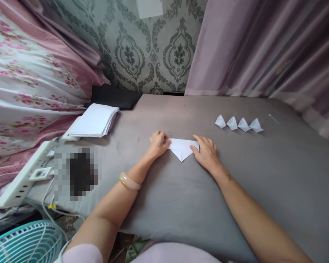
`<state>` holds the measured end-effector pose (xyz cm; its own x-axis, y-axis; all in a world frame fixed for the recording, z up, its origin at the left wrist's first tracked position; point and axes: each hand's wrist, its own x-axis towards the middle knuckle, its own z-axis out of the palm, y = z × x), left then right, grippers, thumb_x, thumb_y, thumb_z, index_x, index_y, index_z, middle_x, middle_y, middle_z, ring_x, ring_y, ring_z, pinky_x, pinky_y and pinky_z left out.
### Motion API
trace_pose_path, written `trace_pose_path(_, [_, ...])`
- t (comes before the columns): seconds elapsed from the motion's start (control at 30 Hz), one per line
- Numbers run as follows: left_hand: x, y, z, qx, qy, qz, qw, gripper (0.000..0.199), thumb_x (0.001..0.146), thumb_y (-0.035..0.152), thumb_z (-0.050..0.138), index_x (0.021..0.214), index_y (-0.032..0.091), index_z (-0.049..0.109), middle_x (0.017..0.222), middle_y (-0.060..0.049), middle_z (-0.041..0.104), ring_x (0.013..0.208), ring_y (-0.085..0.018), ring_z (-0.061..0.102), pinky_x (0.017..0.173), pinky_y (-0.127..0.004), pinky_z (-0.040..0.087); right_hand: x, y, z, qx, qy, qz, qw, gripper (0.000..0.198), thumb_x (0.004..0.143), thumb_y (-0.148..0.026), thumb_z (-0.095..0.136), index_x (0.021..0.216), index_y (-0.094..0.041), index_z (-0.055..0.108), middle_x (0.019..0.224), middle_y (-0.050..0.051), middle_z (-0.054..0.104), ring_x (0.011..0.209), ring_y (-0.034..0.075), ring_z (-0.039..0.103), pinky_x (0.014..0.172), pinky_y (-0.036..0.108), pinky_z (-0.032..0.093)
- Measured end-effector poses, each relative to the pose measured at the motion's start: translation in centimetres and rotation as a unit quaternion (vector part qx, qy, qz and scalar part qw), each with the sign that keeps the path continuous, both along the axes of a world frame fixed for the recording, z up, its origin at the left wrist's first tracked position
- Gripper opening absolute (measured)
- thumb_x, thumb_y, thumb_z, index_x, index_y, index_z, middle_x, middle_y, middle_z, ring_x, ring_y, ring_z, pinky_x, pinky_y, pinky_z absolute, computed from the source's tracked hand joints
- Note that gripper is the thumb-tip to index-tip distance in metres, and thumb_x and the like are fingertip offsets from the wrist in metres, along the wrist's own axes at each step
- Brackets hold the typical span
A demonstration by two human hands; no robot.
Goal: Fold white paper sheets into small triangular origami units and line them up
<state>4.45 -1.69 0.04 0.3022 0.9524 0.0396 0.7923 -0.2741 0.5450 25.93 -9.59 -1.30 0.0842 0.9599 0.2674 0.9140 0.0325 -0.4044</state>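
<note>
A folded sheet of white paper point(181, 147) lies on the grey surface in front of me, its point turned toward me. My left hand point(158, 142) grips the paper's left end, fingers curled and pressed together. At the right end, my right hand point(205, 150) has the paper between its thumb and fingers. The undersides of both ends are hidden by my fingers. Beyond my right hand stand several folded white paper pieces point(231, 123) in a row.
A stack of white paper point(94, 120) lies at the left, before a black folded item point(115, 96). A white power strip point(24, 175) with cables runs along the left edge. A turquoise fan point(27, 241) stands at the lower left. A thin stick point(274, 119) lies far right.
</note>
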Motion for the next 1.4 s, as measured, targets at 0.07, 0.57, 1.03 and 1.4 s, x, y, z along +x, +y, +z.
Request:
trace_pose_path(0.07, [-0.1,0.0,0.1,-0.004,-0.039,-0.011,0.999,0.008,0.084,0.024,0.058,0.088,0.018,0.06,0.097,-0.006,0.057,0.093,-0.02,0.054,0.087,-0.037,0.041,0.0,0.0,0.0,0.0,0.011,0.002,1.0,0.047,0.091,-0.036,0.047,0.136,-0.023,0.048,0.131,0.012,0.058,0.119,0.033,0.048,0.093,0.05,0.04])
trace_pose_path(0.57, [0.0,-1.1,1.0,-0.112,-0.508,-0.099,0.848,0.033,0.08,0.043,0.068,0.087,0.018,0.047,0.059,0.007,0.049,0.053,-0.006,0.041,0.053,-0.019,0.028,1.3,-0.1,2.0,-0.082,0.524,0.012,0.848,0.076,0.061,-0.042,0.08,0.13,-0.021,0.055,0.106,0.009,0.07,0.089,0.021,0.067,0.081,0.037,0.054])
trace_pose_path(1.03, [-1.6,-1.4,2.7,0.101,-0.298,-0.204,0.927,0.015,0.082,0.032,0.068,0.079,0.017,0.066,0.081,-0.004,0.065,0.08,-0.016,0.056,0.078,-0.031,0.045,2.3,-0.7,3.4,0.04,0.313,0.104,0.943,0.014,0.074,-0.035,0.071,0.08,-0.021,0.072,0.084,0.004,0.072,0.081,0.02,0.064,0.081,0.037,0.048])
trace_pose_path(1.4, [-0.5,-2.3,1.3,0.3,0.146,-0.323,0.886,0.028,0.096,0.018,0.036,0.083,0.015,0.062,0.09,-0.01,0.064,0.085,-0.022,0.052,0.074,-0.034,0.042,3.5,-2.0,1.9,0.085,-0.177,0.21,0.958,0.025,0.084,-0.004,0.049,0.089,-0.02,0.068,0.092,0.007,0.065,0.086,0.021,0.053,0.077,0.033,0.04])
